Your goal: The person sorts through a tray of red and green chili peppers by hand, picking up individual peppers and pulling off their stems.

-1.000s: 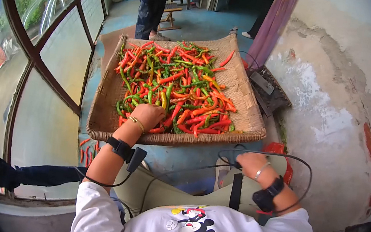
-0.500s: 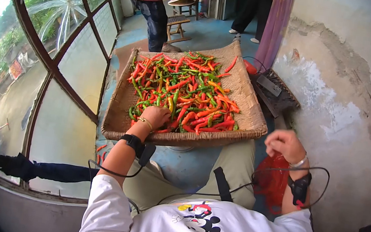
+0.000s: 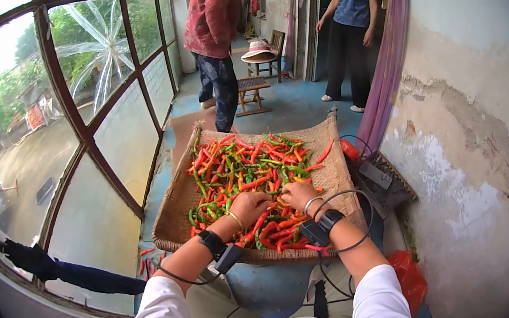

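A wide woven basket (image 3: 170, 212) holds a loose heap of red, green and orange chili peppers (image 3: 227, 171). My left hand (image 3: 250, 208) is low over the near middle of the heap, its fingers closed at a chili pepper. Just to its right, my right hand (image 3: 297, 196) also has bent, closed fingers down at the peppers. The two hands nearly meet, fingertips toward each other. Fingers and peppers partly cover what each one pinches.
A red plastic bag (image 3: 408, 279) lies right of my knees. Behind the basket are a low stool (image 3: 253, 87) and a chair with a hat (image 3: 260, 52). Two people stand at the back. Windows (image 3: 115, 133) line the left; a few peppers lie on the floor.
My right hand has come from beside the basket into the peppers, near my left hand. My left hand is now farther into the heap. The view has tilted up.
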{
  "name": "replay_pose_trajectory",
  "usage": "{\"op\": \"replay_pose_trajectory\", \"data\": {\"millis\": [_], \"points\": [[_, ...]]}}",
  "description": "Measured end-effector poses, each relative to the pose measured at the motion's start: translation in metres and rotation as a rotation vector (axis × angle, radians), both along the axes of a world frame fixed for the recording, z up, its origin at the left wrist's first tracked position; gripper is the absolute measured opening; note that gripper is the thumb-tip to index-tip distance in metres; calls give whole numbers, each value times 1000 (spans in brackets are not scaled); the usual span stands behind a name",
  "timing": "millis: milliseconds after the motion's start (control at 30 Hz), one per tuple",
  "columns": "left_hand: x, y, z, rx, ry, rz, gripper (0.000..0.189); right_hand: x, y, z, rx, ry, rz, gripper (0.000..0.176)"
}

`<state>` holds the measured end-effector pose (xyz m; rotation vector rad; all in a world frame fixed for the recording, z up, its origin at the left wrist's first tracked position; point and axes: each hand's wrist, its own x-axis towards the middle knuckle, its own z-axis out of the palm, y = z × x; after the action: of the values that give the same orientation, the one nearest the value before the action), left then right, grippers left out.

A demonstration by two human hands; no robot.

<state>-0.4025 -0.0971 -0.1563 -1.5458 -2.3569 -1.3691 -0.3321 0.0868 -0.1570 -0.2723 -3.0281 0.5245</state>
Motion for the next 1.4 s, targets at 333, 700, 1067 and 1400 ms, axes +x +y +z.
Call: {"op": "replay_pose_trajectory", "data": {"millis": [333,700,1067,1400], "points": [[4,23,-12,-114,219,-122,15,4,9,-21,111,-80,50,20],[98,41,2,239,-154,-330,23,24,4,32,420,-273,-17,21],[152,34,-2,122,-882,-563,40,84,7,63,376,-372,-33,19],[176,53,-5,175,-998,-457,9,176,1,80,494,-231,25,19]]}}
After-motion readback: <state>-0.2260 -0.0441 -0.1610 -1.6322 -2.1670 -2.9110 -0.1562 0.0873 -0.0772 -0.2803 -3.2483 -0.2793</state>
